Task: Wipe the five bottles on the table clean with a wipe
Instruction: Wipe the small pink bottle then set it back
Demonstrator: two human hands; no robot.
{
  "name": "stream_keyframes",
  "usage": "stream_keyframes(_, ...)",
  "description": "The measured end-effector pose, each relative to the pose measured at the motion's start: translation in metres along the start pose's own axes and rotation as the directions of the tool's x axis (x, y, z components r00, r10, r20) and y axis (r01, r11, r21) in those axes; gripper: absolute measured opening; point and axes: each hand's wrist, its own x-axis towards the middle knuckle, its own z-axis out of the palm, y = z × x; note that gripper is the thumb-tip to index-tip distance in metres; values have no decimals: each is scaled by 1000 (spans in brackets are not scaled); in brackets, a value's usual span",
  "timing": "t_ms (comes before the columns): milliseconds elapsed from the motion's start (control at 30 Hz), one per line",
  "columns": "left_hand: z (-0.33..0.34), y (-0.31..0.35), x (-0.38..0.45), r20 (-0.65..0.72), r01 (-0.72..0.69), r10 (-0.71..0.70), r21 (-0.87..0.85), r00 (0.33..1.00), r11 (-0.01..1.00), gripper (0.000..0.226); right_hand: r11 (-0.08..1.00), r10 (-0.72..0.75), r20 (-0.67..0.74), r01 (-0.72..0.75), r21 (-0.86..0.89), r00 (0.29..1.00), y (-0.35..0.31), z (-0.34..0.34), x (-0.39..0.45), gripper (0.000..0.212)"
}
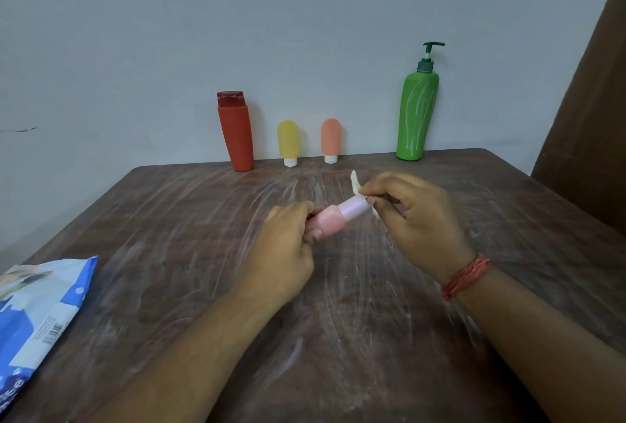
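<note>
My left hand (pixel 288 246) grips a small pink bottle (pixel 333 222) by its base, held sideways above the table's middle. Its pale lilac cap points right. My right hand (pixel 416 219) pinches a crumpled white wipe (pixel 355 182) against the cap end. Along the wall stand a red flip-cap bottle (pixel 237 133), a yellow tube bottle (pixel 288 142), an orange tube bottle (pixel 331 139) and a tall green pump bottle (pixel 418 114), all upright.
The dark wooden table (pixel 203 236) shows whitish smear streaks. A blue and white wipes pack (pixel 37 317) lies at the left front edge. A brown panel (pixel 589 117) rises at the right beside the table's far corner.
</note>
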Motion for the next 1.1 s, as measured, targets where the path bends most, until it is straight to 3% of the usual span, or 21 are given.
stream_keyframes(67,0,0,1,-16,65,-66,-70,998,995,32,999,-23,22,23,34,999,-1,-4,0,16)
stream_keyframes(167,0,3,0,13,239,-256,-402,967,884,19,994,11,-44,-7,106,999,-5,-2,-1,17)
stream_keyframes(267,6,11,-4,187,372,-345,-694,920,616,15,986,94,-83,-82,145,992,-10,5,-3,16)
stream_keyframes(400,10,21,-9,360,418,-283,-890,889,183,13,995,77,-14,-76,63,997,-14,11,-4,17)
stream_keyframes(433,10,22,-9,381,417,-265,-904,886,97,13,997,69,-5,-69,39,998,-14,11,-4,17)
stream_keyframes(500,9,22,-8,391,407,-249,-913,886,16,16,998,55,13,-55,-7,998,-15,11,-4,17)
stream_keyframes(600,8,20,-7,369,380,-269,-925,890,-12,17,1000,-3,93,5,-24,996,-20,13,-5,21)
stream_keyframes(733,5,17,-6,366,382,-301,-924,881,-5,19,976,-174,304,205,-72,937,-25,15,-8,25)
stream_keyframes(900,11,21,-8,363,386,-298,-922,883,23,15,989,-32,93,45,-140,995,-24,14,-3,29)
stream_keyframes(967,12,22,-7,332,359,-345,-933,878,16,17,984,-124,193,146,-105,973,-28,16,-7,28)
stream_keyframes(1100,6,13,0,266,315,-477,-949,838,25,27,935,-309,422,354,-30,852,-38,26,-12,21)
